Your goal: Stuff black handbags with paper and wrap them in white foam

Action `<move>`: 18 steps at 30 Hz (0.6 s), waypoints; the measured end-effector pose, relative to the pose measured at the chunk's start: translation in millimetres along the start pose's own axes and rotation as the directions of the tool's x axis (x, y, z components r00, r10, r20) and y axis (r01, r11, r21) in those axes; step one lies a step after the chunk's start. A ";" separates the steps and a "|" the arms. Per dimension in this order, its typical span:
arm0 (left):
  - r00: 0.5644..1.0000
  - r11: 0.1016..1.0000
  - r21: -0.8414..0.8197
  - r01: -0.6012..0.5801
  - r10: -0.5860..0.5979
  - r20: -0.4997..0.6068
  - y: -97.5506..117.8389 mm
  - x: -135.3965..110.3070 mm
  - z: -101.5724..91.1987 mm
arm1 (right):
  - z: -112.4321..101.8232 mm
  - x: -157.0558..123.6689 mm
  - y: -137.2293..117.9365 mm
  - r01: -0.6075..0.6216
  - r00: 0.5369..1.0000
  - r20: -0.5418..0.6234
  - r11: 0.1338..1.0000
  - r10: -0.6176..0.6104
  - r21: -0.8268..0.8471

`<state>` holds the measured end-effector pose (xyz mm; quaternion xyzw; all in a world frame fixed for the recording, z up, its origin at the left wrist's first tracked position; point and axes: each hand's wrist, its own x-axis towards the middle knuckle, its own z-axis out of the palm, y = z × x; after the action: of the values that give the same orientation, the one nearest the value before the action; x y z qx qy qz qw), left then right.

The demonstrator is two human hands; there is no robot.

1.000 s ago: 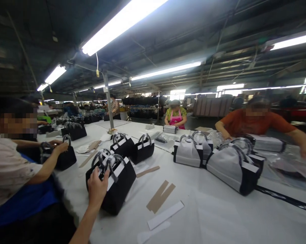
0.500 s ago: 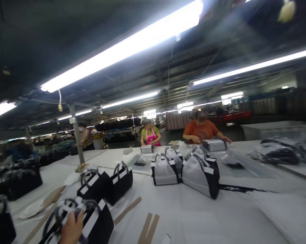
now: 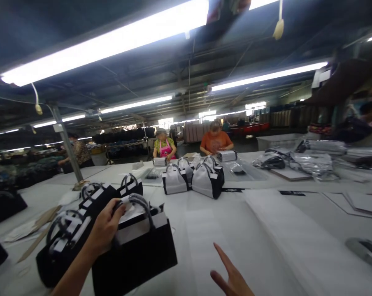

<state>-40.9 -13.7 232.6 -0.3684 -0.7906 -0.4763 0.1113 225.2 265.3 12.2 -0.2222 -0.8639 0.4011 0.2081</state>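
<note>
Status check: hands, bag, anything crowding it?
Left hand gripping black bag at the handles. Right hand open, fingers spread, apart from the bag. More black bags standing close on its left.

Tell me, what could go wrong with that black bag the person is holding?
Only the left hand grips the black bag, up near its handles, so it might slip or swing; the right hand is open and apart from it. It could also bump the other black bags close beside it, perhaps tipping one.
</note>
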 end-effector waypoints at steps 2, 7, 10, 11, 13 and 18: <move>0.997 0.993 -0.114 -0.001 0.009 0.076 25.5 -12.9 23.4 | -17.8 -12.8 -19.6 0.071 0.997 0.002 0.991 -0.072 0.118; 0.967 0.965 -0.263 0.003 0.064 0.248 65.2 -51.7 99.7 | -42.5 -58.9 -31.1 0.140 0.987 0.028 0.946 -0.155 0.292; 0.918 0.965 -0.259 -0.032 0.131 0.375 70.7 -77.7 144.3 | -34.6 -82.0 -16.5 0.099 0.995 -0.028 0.954 -0.095 0.283; 0.900 0.968 -0.247 -0.039 0.141 0.413 68.3 -84.7 155.2 | -28.9 -87.3 -10.0 0.076 0.997 -0.047 0.958 -0.065 0.277; 0.883 0.976 -0.215 -0.032 0.128 0.451 55.3 -93.7 167.2 | -15.5 -94.4 3.0 0.030 0.998 -0.058 0.956 -0.014 0.291; 0.967 0.994 -0.100 -0.051 0.074 0.245 -23.4 -107.5 148.2 | 8.6 -96.2 23.8 -0.079 0.996 -0.010 0.940 0.087 0.331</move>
<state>44.6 52.4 83.0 -0.4545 -0.7634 -0.4589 0.0094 304.1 220.9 -29.1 -0.2253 -0.7718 0.5457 0.2360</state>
